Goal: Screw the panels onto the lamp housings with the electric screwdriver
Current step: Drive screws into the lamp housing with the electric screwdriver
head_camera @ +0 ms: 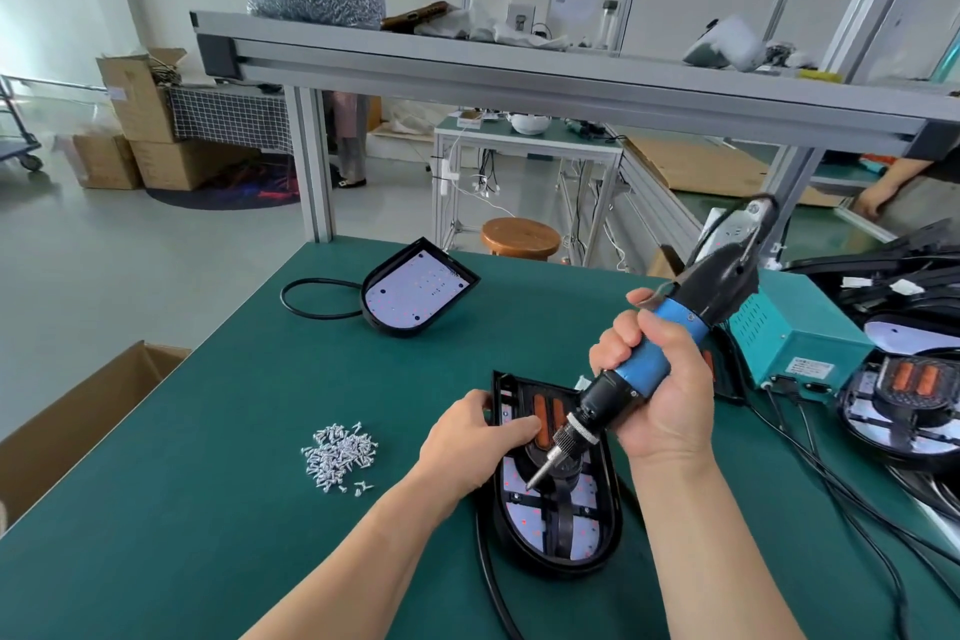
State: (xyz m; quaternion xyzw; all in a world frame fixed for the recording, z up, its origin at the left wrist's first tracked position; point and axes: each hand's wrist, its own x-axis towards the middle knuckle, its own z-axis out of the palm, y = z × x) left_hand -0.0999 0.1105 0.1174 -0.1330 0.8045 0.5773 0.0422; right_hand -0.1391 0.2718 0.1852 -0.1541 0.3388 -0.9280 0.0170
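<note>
A black lamp housing (605, 530) with a white LED panel and orange parts inside lies on the green table (218, 561) in front of me. My left hand (467, 447) holds its left rim, thumb over the edge. My right hand (654, 390) grips the blue and black electric screwdriver (670, 343), tilted, with its bit tip down on the panel inside the housing. A heap of silver screws (340, 455) lies to the left. A second housing (415, 288) with a white panel sits farther back.
A teal power supply box (795, 343) stands right, with more housings (904, 405) and black cables (831, 483) beside it. A black cable loop (317, 296) lies at the back left. An open cardboard box (78, 411) stands off the table's left edge. An aluminium shelf (519, 68) spans overhead.
</note>
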